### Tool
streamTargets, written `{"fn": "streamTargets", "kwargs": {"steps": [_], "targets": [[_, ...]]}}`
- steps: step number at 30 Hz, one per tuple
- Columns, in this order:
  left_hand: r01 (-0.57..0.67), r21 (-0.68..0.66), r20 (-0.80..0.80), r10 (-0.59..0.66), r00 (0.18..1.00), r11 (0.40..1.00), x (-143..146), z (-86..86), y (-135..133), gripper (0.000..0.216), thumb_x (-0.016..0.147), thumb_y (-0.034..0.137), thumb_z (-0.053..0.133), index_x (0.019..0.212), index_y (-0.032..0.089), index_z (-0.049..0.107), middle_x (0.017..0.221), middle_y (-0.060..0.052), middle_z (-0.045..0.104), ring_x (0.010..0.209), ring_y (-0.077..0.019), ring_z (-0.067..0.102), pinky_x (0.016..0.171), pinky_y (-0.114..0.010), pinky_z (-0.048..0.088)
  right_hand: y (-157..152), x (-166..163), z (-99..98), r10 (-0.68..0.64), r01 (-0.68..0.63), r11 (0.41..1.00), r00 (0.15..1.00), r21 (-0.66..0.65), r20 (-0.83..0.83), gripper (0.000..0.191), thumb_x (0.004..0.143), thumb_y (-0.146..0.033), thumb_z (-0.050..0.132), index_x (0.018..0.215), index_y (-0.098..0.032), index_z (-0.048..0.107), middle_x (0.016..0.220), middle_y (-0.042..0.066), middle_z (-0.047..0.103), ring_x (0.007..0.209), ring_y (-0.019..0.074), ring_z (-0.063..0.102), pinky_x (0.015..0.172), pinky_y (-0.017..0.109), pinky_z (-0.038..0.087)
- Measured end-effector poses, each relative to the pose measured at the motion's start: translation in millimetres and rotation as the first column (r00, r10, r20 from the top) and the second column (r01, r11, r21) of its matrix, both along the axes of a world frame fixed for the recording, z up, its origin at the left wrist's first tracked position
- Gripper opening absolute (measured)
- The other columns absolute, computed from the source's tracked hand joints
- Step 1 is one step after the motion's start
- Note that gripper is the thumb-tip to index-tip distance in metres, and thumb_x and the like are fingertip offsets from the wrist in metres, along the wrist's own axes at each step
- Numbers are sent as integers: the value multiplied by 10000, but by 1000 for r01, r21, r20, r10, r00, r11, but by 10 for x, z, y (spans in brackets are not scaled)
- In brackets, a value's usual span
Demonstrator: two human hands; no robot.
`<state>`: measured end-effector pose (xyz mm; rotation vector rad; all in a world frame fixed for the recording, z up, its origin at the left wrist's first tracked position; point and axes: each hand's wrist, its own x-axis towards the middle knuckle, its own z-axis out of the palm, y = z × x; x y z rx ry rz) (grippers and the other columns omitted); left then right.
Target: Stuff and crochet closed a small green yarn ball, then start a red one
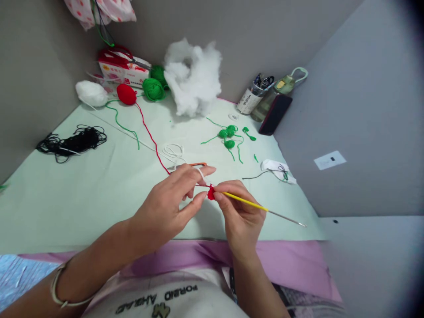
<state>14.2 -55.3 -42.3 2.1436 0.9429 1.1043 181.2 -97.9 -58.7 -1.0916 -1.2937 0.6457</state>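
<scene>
My right hand (243, 216) is closed round a crochet hook (247, 201) with a yellow handle; its grey metal end points out to the right. The thumb and forefinger of that hand also pinch a small red crochet piece (211, 193). My left hand (175, 198) is beside the piece, thumb and forefinger apart, with white yarn (200, 175) looped over its fingers. Red yarn (150, 134) runs from a red ball (126, 94) behind the left hand to the piece. Orange-handled scissors (198, 164) lie partly hidden beyond the left fingers.
White stuffing (192, 79), green yarn balls (153, 89), a white ball (92, 93) and a tissue pack (124, 70) stand at the back. Black yarn (73, 143) lies left. Small green crochet pieces (229, 144), a phone (275, 115), a bottle (265, 106) and a pen cup (250, 100) are right.
</scene>
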Motion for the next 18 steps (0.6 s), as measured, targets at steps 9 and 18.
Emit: {"fn": "streamTargets", "kwargs": {"steps": [9,18], "targets": [[-73,349,-36,91,995,934,2,-47,66,427,940,21,599,1349,136,556,1186,-91,746,976,-152,685,876,-270,561,-2,-4,-39,-5,-1,996,998,84,70,269,907,-28,668,1000,-260,766,871,7,728,825,159,664,740,315,549],[-92,251,70,76,995,964,0,-90,24,171,947,49,600,1034,194,627,1099,-43,771,963,-151,716,879,-278,561,1,-32,-74,-37,26,993,995,111,94,285,906,-12,658,1008,-259,758,874,13,730,832,164,668,737,327,566]]}}
